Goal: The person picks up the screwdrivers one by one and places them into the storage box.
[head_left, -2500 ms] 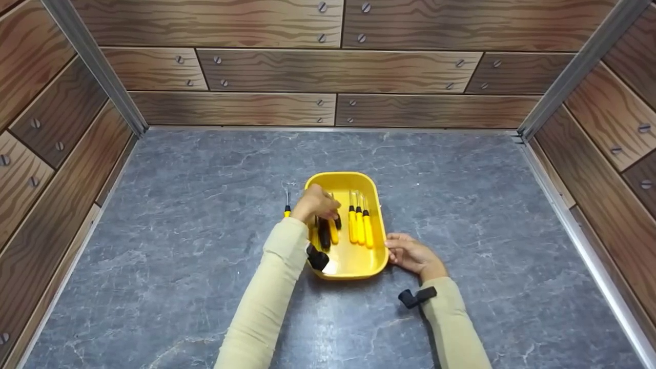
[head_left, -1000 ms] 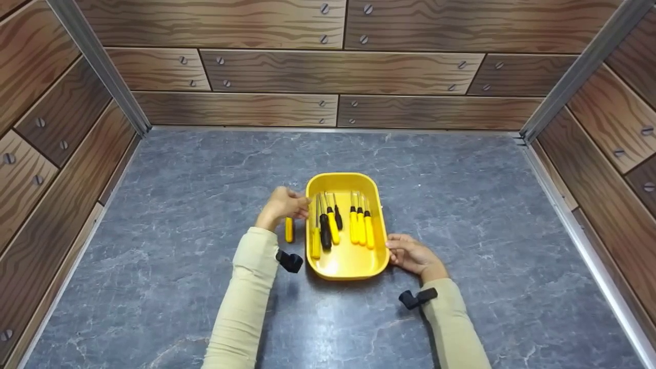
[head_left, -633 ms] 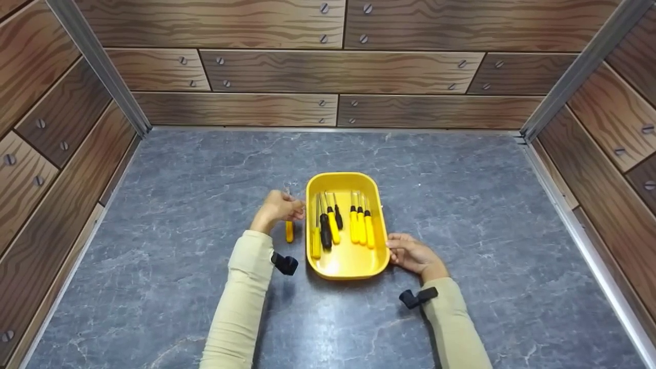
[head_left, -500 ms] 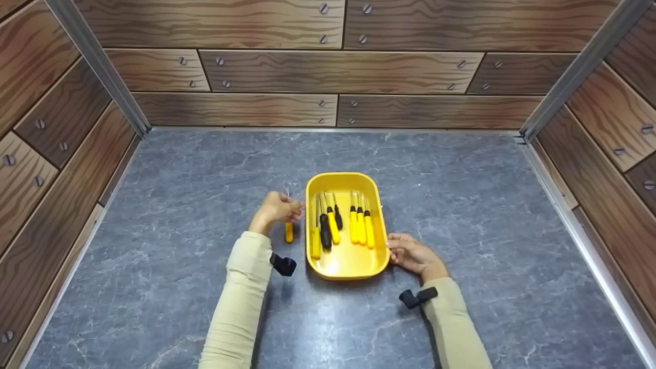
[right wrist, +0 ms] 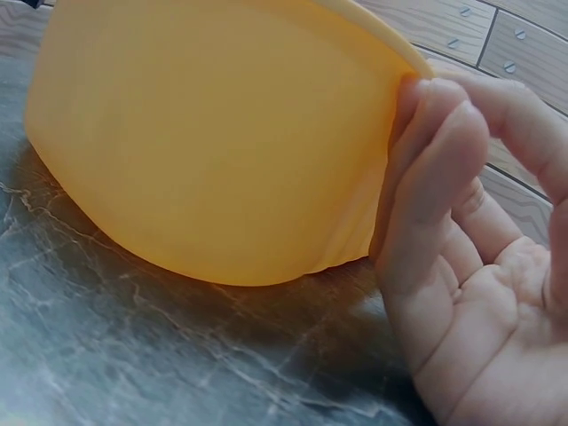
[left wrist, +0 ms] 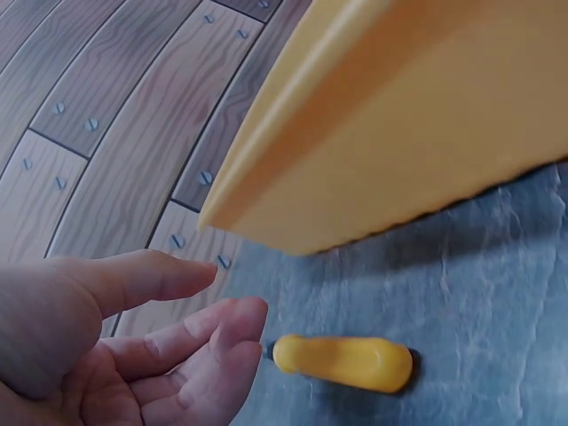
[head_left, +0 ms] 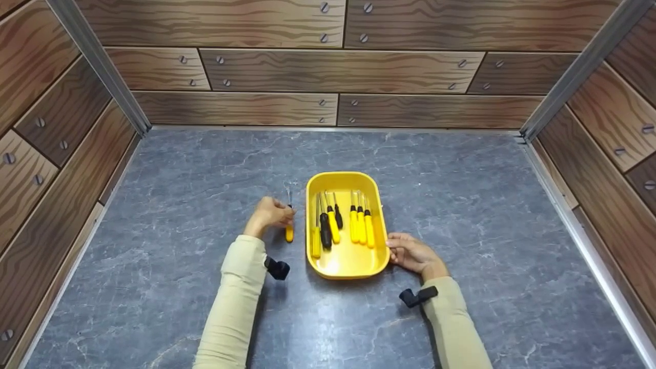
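A yellow-handled screwdriver (head_left: 289, 233) lies on the grey surface left of a yellow plastic bin (head_left: 348, 266). Over the screwdriver's upper handle hovers my left hand (head_left: 270, 212). In the left wrist view, its thumb and fingers are apart, and the yellow handle (left wrist: 346, 362) lies beyond the fingertips. My right hand (head_left: 412, 253) holds the bin's right edge near the front. The right wrist view shows its thumb at the rim and fingers against the outer wall (right wrist: 222, 151). Inside the bin lie a black-handled screwdriver (head_left: 325, 233) and several yellow-handled screwdrivers (head_left: 361, 228).
Wood-patterned panels (head_left: 338, 72) wall the grey marbled surface (head_left: 461, 174) at the back and both sides. Metal strips run along its edges, with the right strip (head_left: 589, 246) standing near the right wall.
My left hand has come out of the bin, then moved left and toward me, to the screwdriver outside. A yellow-handled screwdriver shows at the bin's left side. My right hand stays put.
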`<state>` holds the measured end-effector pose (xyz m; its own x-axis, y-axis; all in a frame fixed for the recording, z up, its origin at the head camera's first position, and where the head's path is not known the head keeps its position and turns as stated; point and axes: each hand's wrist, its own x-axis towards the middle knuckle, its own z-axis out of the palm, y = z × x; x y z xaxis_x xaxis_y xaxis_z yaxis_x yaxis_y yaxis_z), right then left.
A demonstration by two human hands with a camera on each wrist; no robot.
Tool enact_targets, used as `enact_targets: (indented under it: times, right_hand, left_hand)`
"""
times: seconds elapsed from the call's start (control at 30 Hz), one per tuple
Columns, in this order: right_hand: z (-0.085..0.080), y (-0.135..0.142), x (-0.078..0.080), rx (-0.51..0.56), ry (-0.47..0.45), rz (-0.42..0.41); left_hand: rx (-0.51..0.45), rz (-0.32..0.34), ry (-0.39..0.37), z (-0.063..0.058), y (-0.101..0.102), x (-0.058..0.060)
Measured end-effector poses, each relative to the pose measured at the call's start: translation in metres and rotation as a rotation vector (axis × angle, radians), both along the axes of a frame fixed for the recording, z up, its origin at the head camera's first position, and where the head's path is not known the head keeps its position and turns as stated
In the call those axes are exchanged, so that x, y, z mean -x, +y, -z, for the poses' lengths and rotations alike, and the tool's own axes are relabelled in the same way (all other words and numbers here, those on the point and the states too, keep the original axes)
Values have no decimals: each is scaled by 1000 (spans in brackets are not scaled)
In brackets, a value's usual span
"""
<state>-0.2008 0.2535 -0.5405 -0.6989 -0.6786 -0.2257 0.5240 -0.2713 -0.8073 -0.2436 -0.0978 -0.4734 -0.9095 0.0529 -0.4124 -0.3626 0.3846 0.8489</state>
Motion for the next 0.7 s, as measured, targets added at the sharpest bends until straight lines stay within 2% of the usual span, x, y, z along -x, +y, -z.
enact_targets:
  times: [0.17,0.23,0.27,0.3,0.43,0.47,0.5,0.53,0.57,0.6,0.67,0.7]
  right_hand:
    - [-2,0,0,-14,-17,11]
    - [-2,-1,0,-12,-18,10]
    - [-2,-1,1,-10,-18,9]
    - [-2,-1,1,-8,-18,8]
    - [-2,-1,1,-6,-14,4]
    - [-2,-1,1,-4,-11,2]
    - [-2,-1,1,-1,-7,-3]
    - [-2,-1,1,2,-2,-7]
    - [-1,-1,1,5,2,-11]
    - [-1,-1,0,8,7,-15]
    - [0,-1,0,8,14,-18]
    - [0,-1,0,7,17,-20]
  left_hand:
    - [33,6,9,7,-3,0]
    - [32,11,17,15,-6,4]
    - [31,13,19,20,-7,6]
    - [5,27,37,30,-10,11]
    - [8,36,30,59,-16,26]
    - [-3,44,33,57,-16,23]
    - [2,40,27,61,-17,25]
    - [38,22,3,59,-16,24]
    - [27,23,3,55,-15,20]
    - [6,33,10,61,-17,22]
    - [22,32,-4,54,-16,18]
    - [45,20,-20,56,-16,21]
